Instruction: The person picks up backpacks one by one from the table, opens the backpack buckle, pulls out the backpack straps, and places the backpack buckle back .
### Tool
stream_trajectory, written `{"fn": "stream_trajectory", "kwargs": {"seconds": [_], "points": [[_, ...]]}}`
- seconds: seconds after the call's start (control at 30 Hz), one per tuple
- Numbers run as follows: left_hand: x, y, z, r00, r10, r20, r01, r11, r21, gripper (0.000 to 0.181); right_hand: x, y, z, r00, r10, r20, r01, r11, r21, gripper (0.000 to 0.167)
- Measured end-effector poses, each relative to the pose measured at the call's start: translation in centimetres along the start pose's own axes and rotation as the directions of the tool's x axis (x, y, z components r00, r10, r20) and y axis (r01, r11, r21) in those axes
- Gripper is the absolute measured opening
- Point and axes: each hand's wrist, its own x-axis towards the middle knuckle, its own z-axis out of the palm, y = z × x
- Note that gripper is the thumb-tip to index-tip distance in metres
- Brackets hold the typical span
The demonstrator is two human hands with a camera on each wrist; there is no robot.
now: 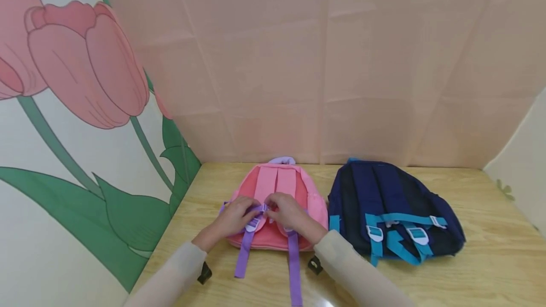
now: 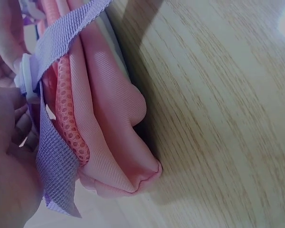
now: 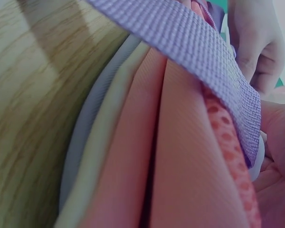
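A small pink backpack (image 1: 313, 198) lies on the table, its shoulder straps facing up. Across those straps runs a purple chest strap (image 1: 254, 209) with a light purple buckle (image 1: 264, 207) at its middle. My left hand (image 1: 234, 215) pinches the strap just left of the buckle. From the other side, my right hand (image 1: 289, 211) pinches at the buckle, its fingertips partly hiding it. Purple webbing (image 2: 59, 161) and a pale strap adjuster (image 2: 28, 78) show beside the left hand in the left wrist view. Webbing (image 3: 180, 47) crosses the bag's side in the right wrist view.
A navy backpack (image 1: 379, 188) with turquoise straps lies right beside the pink one. Two loose purple strap ends (image 1: 294, 269) hang toward the front of the wooden table (image 1: 490, 217). Behind stands a plain pinkish backdrop (image 1: 273, 84); a tulip-printed panel (image 1: 85, 60) rises at left.
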Motion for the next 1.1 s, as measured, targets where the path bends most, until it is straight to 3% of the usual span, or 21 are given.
{"fn": "stream_trajectory", "kwargs": {"seconds": [0.13,0.43,0.8,1.1], "points": [[0.01,0.03,0.01,1.000,0.002,0.003,-0.002,1.000,-0.031,0.019,0.05,-0.05,-0.11,1.000,0.001,0.005,-0.001,1.000,0.009,0.018],[0.22,-0.28,0.61,0.997,0.068,-0.045,-0.069,0.997,-0.039,0.017,0.06,0.16,-0.14,1.000,-0.029,-0.003,0.029,0.999,0.019,0.016],[-0.09,-0.28,-0.26,1.000,-0.005,0.021,0.005,1.000,0.024,0.024,0.05,-0.06,-0.24,0.999,0.015,0.028,-0.016,1.000,0.024,0.018],[-0.03,-0.40,-0.05,1.000,0.009,0.010,-0.009,1.000,0.021,0.023,0.16,0.07,-0.18,1.000,-0.008,0.020,0.007,1.000,0.029,0.018]]}}
